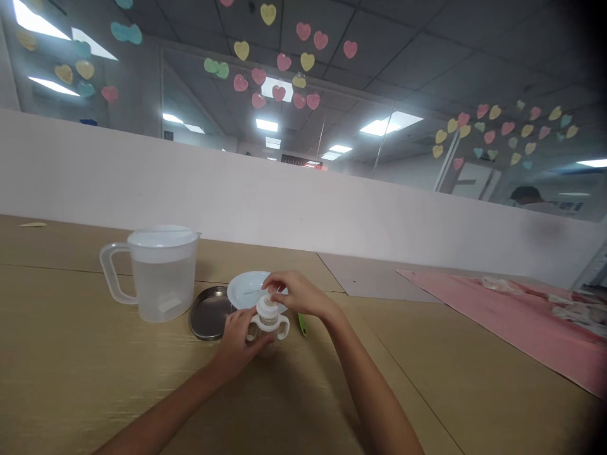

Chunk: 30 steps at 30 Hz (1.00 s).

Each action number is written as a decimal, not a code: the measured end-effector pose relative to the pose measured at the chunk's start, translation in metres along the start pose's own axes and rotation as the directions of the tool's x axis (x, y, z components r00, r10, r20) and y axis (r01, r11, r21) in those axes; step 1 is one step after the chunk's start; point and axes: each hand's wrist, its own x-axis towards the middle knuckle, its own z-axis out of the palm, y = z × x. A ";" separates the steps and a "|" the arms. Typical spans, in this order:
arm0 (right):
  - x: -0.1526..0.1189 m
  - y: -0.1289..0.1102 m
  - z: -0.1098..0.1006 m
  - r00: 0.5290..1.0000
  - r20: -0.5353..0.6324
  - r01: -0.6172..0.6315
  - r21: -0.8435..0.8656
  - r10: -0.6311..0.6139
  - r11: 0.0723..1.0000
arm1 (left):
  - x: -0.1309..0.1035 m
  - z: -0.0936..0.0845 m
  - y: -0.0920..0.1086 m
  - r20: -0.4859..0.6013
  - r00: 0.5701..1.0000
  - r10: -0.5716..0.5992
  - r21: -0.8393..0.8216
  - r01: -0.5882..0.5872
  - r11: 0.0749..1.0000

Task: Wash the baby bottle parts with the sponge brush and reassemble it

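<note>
A baby bottle (269, 321) with a white collar and two white side handles stands upright on the table in front of me. My left hand (241, 338) is wrapped round its left handle and lower body. Over its top, my right hand (294, 292) pinches the pale nipple (269, 299) between thumb and fingers. Behind the bottle lies a white plate (244, 287), partly covered by my right hand. A round metal tray (208, 314) sits just left of the bottle. To the right, a green-handled utensil (302, 325) lies partly hidden by my right wrist.
A clear plastic pitcher (164, 278) with a lid and liquid inside stands at the left. A pink cloth (478, 309) with crumpled plastic covers the right side. A white low wall (284, 208) borders the wooden table (118, 379). A person's head (526, 194) shows beyond the glass.
</note>
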 end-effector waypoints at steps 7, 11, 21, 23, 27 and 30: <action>-0.004 -0.006 -0.016 0.935 -0.353 0.031 0.161 0.028 0.986 | 0.000 -0.002 -0.003 0.042 0.999 0.017 -0.014 -0.016 1.000; -0.002 -0.005 -0.018 0.797 -0.599 0.075 0.222 0.075 0.972 | 0.000 -0.003 -0.006 0.029 0.997 0.070 -0.018 -0.069 0.997; 0.011 0.024 0.000 0.727 -0.681 -0.085 0.031 0.084 0.996 | 0.000 -0.008 -0.001 0.014 0.996 0.091 -0.018 -0.091 0.996; 0.016 0.031 0.012 0.774 -0.628 -0.130 -0.032 0.081 0.991 | 0.001 -0.009 -0.002 0.028 0.997 0.078 -0.017 -0.077 0.997; 0.025 0.043 0.033 0.840 -0.526 -0.216 -0.108 0.129 0.970 | 0.002 -0.009 -0.005 0.045 0.997 0.059 -0.021 -0.058 0.998; 0.028 0.048 0.043 0.847 -0.507 -0.219 -0.058 0.160 0.974 | 0.003 -0.009 -0.006 0.047 0.998 0.041 -0.021 -0.040 0.999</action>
